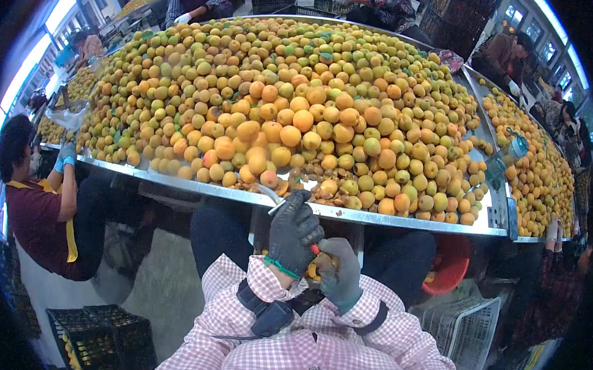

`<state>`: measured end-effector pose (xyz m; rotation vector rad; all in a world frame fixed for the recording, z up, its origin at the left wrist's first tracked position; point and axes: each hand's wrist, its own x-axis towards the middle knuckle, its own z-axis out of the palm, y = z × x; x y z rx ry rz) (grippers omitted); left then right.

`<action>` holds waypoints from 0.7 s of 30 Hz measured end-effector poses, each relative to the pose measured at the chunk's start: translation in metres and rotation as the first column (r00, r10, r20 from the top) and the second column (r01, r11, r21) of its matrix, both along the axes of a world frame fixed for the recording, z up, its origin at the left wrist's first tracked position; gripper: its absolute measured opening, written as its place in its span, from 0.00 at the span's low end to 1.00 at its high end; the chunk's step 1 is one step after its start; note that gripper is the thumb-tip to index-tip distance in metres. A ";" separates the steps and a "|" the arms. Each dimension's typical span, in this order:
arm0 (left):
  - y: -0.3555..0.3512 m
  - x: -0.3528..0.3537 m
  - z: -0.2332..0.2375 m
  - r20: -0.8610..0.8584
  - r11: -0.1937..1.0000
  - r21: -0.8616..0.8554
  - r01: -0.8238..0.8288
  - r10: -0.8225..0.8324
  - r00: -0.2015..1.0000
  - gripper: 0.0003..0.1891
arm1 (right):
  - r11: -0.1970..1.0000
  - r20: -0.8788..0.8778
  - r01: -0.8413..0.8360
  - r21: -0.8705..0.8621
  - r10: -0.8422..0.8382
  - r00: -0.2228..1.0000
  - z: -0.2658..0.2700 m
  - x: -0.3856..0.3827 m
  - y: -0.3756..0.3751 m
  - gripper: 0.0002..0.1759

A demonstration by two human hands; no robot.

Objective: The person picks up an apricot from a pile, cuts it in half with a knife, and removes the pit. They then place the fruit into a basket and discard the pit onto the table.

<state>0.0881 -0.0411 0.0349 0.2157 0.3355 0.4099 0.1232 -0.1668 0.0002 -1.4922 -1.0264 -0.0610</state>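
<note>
Near the table's front edge, my left hand [293, 234], in a dark glove with a green cuff, is closed around a knife-like tool. Its pale curved blade [268, 194] sticks out at the upper left, over the metal rim. A small red piece [315, 249] shows between my hands. Just below and to the right, my right hand [341, 273], in a grey glove, has its fingers curled; what they hold is hidden. Beyond both hands lies a large heap of yellow-orange fruit [302, 120], with torn brownish scraps [326, 189] at its front.
The metal table rim [374, 218] crosses in front of me. A red basin [448, 264] and white crate [472, 335] stand low right, black crates [104, 338] low left. A bottle [507, 156] lies at right. A co-worker [41, 207] sits at left; several others surround the tables.
</note>
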 end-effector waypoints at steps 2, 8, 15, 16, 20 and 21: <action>0.006 0.008 0.005 -0.036 0.996 0.071 -0.048 0.051 0.998 0.06 | 0.999 -0.511 -0.032 0.009 0.032 0.859 0.020 -0.005 0.002 0.14; 0.043 0.001 0.015 0.097 0.991 0.041 -0.129 0.124 0.987 0.08 | 0.986 -0.974 0.016 0.163 0.159 0.160 0.005 0.061 0.027 0.11; 0.048 -0.032 0.003 -0.011 0.977 0.152 -0.149 0.153 0.988 0.09 | 0.926 -0.521 -0.010 -0.377 -0.203 0.829 -0.032 0.100 0.053 0.12; 0.049 -0.037 -0.003 0.017 0.985 0.105 -0.140 0.139 0.990 0.10 | 0.908 -0.565 -0.066 -0.415 -0.199 0.801 -0.037 0.094 0.045 0.11; 0.051 -0.054 -0.029 -0.018 0.991 0.067 -0.119 0.120 0.993 0.08 | 0.740 -0.669 -0.378 -0.556 -0.128 0.732 0.003 0.050 0.018 0.15; 0.048 -0.056 -0.031 -0.014 0.992 0.066 -0.111 0.112 0.994 0.08 | 0.765 -0.301 -0.192 -0.615 -0.003 0.954 -0.003 0.044 0.010 0.15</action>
